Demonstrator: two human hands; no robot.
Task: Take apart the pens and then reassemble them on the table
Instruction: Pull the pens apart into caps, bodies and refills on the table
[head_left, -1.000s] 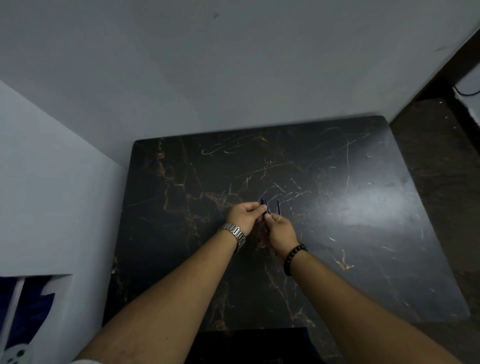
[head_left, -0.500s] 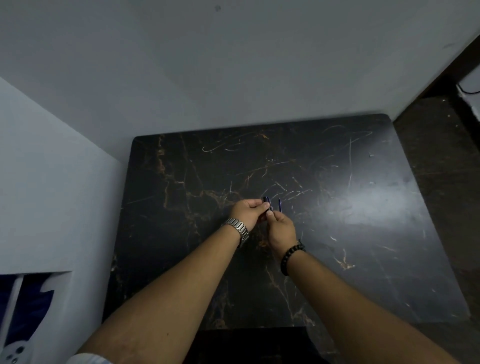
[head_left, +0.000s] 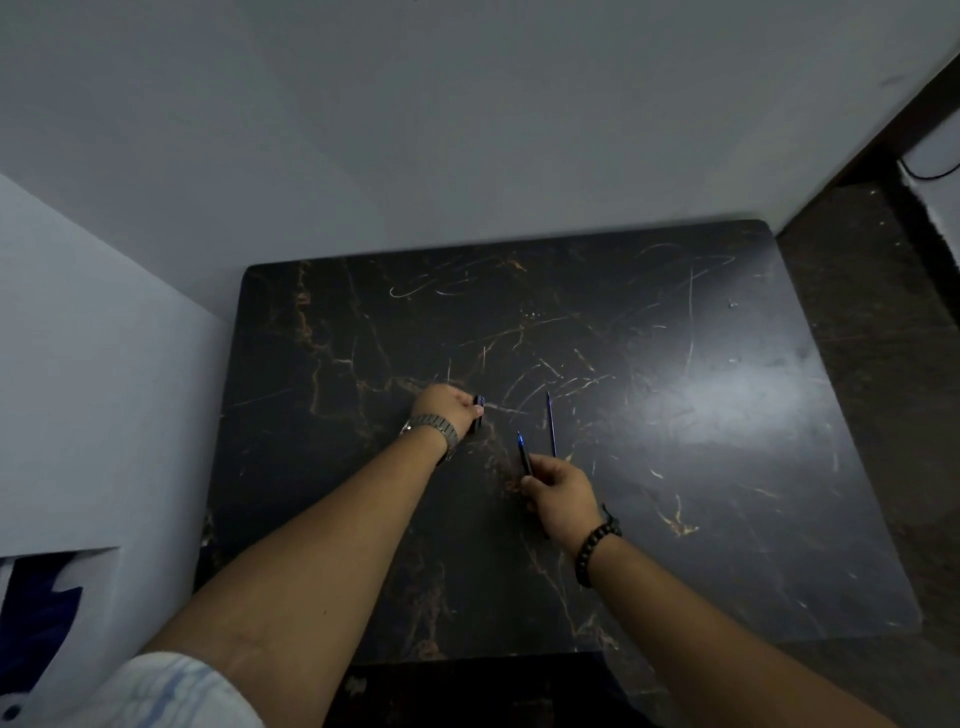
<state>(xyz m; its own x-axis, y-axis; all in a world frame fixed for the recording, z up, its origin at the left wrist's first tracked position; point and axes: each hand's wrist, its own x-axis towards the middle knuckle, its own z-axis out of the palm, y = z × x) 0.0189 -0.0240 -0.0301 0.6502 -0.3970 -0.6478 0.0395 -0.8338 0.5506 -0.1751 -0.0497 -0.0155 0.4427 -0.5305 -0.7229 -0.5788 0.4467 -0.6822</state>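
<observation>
I see the left hand (head_left: 448, 406) low over the dark marble counter (head_left: 675, 467), fingers clenched on a short dark pen cap (head_left: 478, 410). Right hand (head_left: 563, 493), apart from it, grips a blue-tipped pen body (head_left: 523, 453). A thin blue refill (head_left: 550, 423) lies on the counter just beside.

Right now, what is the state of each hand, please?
Left hand: closed on a short dark pen cap.
Right hand: closed on the pen body, tip pointing away.
</observation>
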